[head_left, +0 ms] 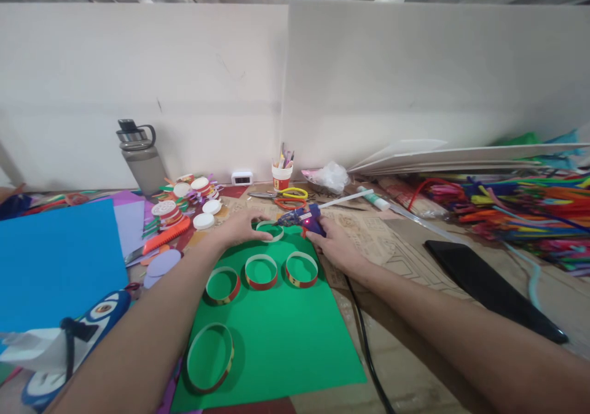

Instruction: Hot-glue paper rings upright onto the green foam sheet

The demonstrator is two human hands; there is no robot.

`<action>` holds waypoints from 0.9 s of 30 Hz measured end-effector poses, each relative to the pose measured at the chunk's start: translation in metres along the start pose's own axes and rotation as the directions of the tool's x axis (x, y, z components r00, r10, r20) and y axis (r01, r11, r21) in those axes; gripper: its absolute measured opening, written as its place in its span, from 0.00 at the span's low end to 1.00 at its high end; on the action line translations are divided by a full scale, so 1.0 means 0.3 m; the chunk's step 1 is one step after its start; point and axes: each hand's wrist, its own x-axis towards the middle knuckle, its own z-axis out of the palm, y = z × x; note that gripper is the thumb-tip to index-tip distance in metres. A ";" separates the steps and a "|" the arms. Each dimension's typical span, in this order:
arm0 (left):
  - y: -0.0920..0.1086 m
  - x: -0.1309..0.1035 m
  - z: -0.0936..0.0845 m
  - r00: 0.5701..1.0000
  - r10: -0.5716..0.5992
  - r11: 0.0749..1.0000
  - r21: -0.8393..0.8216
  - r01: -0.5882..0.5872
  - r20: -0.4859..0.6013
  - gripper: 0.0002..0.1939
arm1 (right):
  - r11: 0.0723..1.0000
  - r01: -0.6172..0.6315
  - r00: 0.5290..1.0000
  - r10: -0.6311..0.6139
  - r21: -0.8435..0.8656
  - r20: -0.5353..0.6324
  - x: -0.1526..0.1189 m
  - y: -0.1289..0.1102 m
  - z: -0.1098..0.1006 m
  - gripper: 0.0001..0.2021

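We hold both bare arms out ahead, our left forearm (159, 306) slanting in from the lower left and our right forearm (428, 306) from the lower right. Our left hand (240, 227) curves inward with a gap between thumb and fingers, while our right hand (335, 244), near it, has its fingers curled in a grip.

The green sheet (286, 334) is showing a smooth, matt, paper-like face. On the sheet, rings (261, 285) are displaying matt, paper-like inner walls. At its far edge, the glue gun (311, 217) is presenting smooth plastic. To its right, a black slab (488, 291) is showing a smooth sheen. Beyond its left side, a bottle (144, 165) is pairing translucent plastic with a metallic collar.
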 end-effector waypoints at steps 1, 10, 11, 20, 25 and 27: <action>-0.001 0.000 0.000 1.000 0.003 1.000 -0.001 -0.003 -0.001 0.32 | 1.000 -0.001 1.000 0.001 0.006 0.002 -0.001 -0.001 0.000 0.10; -0.009 0.003 0.003 1.000 0.017 1.000 0.001 -0.017 -0.001 0.33 | 1.000 0.030 0.999 -0.030 -0.010 -0.025 0.005 0.001 -0.001 0.10; -0.010 0.003 0.004 1.000 0.011 1.000 0.004 -0.011 -0.001 0.33 | 1.000 0.031 0.999 -0.031 -0.006 -0.030 0.006 0.004 0.000 0.10; -0.018 0.003 0.011 0.999 -0.036 0.998 0.052 0.038 -0.033 0.36 | 0.978 0.200 0.980 -0.200 -0.065 0.010 0.017 -0.004 -0.027 0.14; -0.015 0.006 0.008 0.999 -0.036 0.998 0.058 0.037 -0.012 0.34 | 0.940 0.230 0.973 -0.220 -0.253 0.066 0.007 -0.035 -0.037 0.17; -0.017 0.008 0.008 1.000 -0.031 0.998 0.056 0.031 0.001 0.33 | 0.918 0.208 0.978 -0.195 -0.339 0.074 0.000 -0.054 -0.035 0.16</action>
